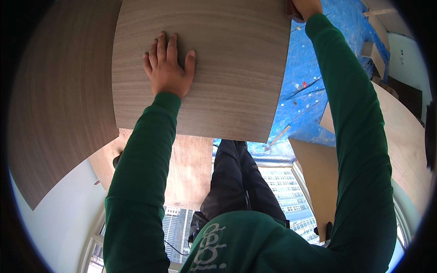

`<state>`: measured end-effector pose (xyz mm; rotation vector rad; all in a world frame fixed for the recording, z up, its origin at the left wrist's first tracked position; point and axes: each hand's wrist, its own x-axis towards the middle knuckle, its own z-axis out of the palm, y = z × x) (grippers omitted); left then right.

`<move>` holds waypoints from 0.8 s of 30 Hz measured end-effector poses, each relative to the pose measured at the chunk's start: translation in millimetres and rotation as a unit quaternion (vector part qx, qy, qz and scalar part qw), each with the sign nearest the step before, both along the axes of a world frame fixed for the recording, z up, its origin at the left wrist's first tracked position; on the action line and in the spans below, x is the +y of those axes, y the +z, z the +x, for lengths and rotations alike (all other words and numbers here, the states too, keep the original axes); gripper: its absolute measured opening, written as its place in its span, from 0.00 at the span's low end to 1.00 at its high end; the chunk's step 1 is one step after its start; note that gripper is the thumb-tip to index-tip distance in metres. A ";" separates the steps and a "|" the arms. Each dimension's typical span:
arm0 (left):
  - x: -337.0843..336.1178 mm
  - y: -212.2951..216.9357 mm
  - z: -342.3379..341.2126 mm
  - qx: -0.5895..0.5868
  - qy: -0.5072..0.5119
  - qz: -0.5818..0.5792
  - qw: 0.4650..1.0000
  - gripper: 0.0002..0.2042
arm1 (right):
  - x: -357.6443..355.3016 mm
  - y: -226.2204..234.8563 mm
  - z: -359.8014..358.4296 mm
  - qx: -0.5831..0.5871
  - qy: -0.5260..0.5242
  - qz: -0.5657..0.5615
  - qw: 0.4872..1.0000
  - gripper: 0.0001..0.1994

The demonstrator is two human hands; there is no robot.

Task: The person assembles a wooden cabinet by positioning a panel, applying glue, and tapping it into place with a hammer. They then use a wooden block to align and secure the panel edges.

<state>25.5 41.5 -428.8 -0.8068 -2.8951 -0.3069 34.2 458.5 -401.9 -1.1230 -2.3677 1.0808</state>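
Note:
A wood-grain grey-brown panel (232, 82) lies in front of me. My left hand (169, 68) rests flat on its face, left of the middle, with the fingers spread and nothing held. At the panel's far right edge, my right hand (308, 7) is closed around a dark reddish-brown block (295, 12). The top of the picture cuts off that hand's fingers and part of the block, so its exact kind cannot be told. The block touches or nearly touches the panel's edge.
Another panel of like grain (63, 91) stands at the left. Blue sheeting (300, 98) with scraps on it covers the floor at the right. Pale plywood (189, 168) lies below the panel. A brown board (316, 177) and a curved light wood sheet (403, 132) are at the right.

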 end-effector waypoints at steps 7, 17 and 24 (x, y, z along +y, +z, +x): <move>0.5 -2.7 -0.4 0.004 -0.003 0.000 1.000 0.33 | -29.4 -3.8 36.6 0.012 0.013 0.081 0.997 0.28; -1.8 -6.4 -0.1 0.009 -0.001 -0.011 1.000 0.33 | -152.3 1.7 181.9 -0.052 -0.035 0.000 0.998 0.25; 1.6 -0.3 1.5 -0.017 0.002 -0.010 1.000 0.34 | -271.5 28.1 328.8 -0.088 -0.072 -0.196 0.974 0.22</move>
